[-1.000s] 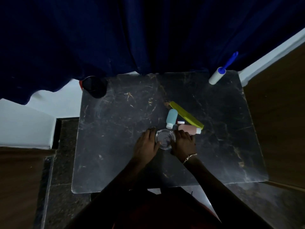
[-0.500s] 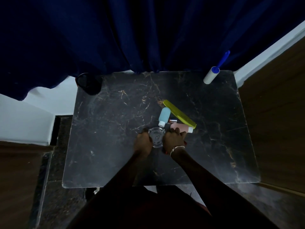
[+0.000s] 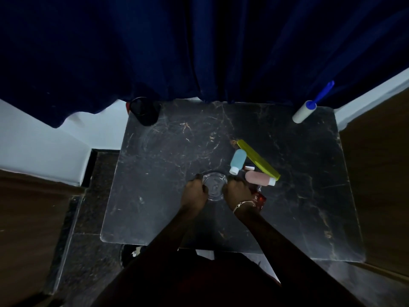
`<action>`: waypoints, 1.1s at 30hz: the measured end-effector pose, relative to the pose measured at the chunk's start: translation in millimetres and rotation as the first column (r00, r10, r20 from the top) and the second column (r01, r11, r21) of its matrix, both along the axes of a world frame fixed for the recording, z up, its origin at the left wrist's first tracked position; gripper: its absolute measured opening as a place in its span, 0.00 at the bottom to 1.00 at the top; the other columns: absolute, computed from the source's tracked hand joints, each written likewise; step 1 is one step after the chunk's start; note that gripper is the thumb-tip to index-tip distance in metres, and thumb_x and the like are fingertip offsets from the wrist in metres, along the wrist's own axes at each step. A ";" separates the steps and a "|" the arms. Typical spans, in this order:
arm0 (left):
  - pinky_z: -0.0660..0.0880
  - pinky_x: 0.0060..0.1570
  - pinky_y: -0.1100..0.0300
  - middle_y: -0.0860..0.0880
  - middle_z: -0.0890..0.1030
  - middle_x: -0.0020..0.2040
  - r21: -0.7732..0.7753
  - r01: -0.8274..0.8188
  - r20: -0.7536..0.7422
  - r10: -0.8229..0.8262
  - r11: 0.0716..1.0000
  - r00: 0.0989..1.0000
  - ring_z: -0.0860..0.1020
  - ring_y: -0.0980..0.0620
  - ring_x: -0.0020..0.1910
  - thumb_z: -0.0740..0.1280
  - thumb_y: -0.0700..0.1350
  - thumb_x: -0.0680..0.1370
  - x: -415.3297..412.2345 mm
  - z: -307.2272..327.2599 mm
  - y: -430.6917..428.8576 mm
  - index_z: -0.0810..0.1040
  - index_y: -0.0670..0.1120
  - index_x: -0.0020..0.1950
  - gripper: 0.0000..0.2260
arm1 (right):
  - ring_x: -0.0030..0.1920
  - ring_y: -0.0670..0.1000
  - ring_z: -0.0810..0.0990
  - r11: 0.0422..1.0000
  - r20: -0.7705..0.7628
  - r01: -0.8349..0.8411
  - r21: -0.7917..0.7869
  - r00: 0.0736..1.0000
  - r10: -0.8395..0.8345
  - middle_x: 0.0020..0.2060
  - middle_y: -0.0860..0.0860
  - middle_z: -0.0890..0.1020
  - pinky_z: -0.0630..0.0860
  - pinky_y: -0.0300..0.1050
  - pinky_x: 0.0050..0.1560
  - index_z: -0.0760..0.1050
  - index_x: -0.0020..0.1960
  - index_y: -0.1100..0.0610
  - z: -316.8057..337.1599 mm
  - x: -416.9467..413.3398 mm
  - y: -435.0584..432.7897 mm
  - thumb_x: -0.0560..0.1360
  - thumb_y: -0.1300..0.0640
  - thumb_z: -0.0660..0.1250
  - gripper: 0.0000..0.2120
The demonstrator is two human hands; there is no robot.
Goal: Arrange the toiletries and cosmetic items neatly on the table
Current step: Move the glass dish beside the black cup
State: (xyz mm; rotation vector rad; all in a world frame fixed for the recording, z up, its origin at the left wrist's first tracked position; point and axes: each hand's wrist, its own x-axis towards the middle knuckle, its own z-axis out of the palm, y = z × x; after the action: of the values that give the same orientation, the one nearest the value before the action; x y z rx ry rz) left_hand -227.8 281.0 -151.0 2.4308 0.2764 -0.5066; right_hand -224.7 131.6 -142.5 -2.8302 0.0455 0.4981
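Note:
A clear round glass dish stands on the dark marble table. My left hand grips its left side and my right hand grips its right side. Just right of the dish lie a light blue bottle, a pink bottle, a long yellow-green case and a small metallic tube. A red item lies partly hidden behind my right wrist.
A black cup stands at the table's back left corner. A white lint roller with a blue handle leans at the back right corner. A dark blue curtain hangs behind the table. Wooden furniture flanks the right side.
Both hands have curled tighter around the glass dish, which has stayed near the same spot. The red item behind my right wrist has come into view.

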 end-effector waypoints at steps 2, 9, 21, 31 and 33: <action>0.81 0.53 0.46 0.39 0.83 0.55 -0.014 -0.013 0.015 0.013 1.000 1.000 0.82 0.39 0.54 0.66 0.39 0.78 3.9 -0.1 13.5 0.76 0.40 0.61 0.12 | 0.49 0.63 0.83 0.997 -0.016 0.044 0.063 0.999 -0.043 0.48 0.61 0.83 0.78 0.52 0.47 0.75 0.54 0.62 3.0 5.1 13.2 0.77 0.59 0.61 0.10; 0.78 0.51 0.48 0.37 0.84 0.52 -0.002 -0.065 0.098 0.065 0.998 0.993 0.82 0.36 0.52 0.66 0.38 0.78 45.4 12.2 84.4 0.77 0.38 0.59 0.10 | 0.52 0.63 0.82 0.984 0.020 0.052 0.170 0.998 -0.056 0.51 0.61 0.82 0.78 0.52 0.50 0.74 0.56 0.62 15.6 54.6 86.8 0.76 0.57 0.63 0.12; 0.80 0.53 0.45 0.35 0.84 0.54 0.039 -0.124 0.164 0.116 0.992 0.980 0.82 0.34 0.55 0.70 0.40 0.76 123.6 12.5 218.5 0.78 0.38 0.60 0.13 | 0.52 0.65 0.81 0.973 -0.005 -0.034 0.228 0.999 0.036 0.51 0.64 0.82 0.76 0.52 0.52 0.74 0.52 0.63 10.4 151.4 216.2 0.74 0.58 0.63 0.10; 0.78 0.56 0.42 0.35 0.84 0.55 0.053 -0.109 0.084 0.104 0.993 0.991 0.80 0.32 0.57 0.68 0.41 0.75 153.9 -14.6 263.0 0.79 0.39 0.61 0.15 | 0.57 0.65 0.79 0.976 -0.083 -0.041 0.212 0.995 0.059 0.56 0.64 0.80 0.75 0.53 0.55 0.73 0.60 0.61 -8.9 183.9 257.4 0.75 0.59 0.63 0.15; 0.78 0.58 0.42 0.36 0.84 0.56 0.060 -0.095 0.088 0.089 0.994 0.992 0.81 0.32 0.58 0.68 0.41 0.75 155.7 -18.0 266.8 0.78 0.41 0.66 0.19 | 0.58 0.65 0.78 0.978 -0.104 -0.036 0.206 0.993 0.059 0.57 0.63 0.80 0.74 0.53 0.57 0.73 0.63 0.60 -12.8 187.1 262.4 0.74 0.60 0.63 0.17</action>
State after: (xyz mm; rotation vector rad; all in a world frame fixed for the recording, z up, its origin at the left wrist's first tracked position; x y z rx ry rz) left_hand -72.1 547.9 -169.0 2.4806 0.3717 -0.3575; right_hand -37.6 394.0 -155.3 -2.6067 -0.0499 0.6305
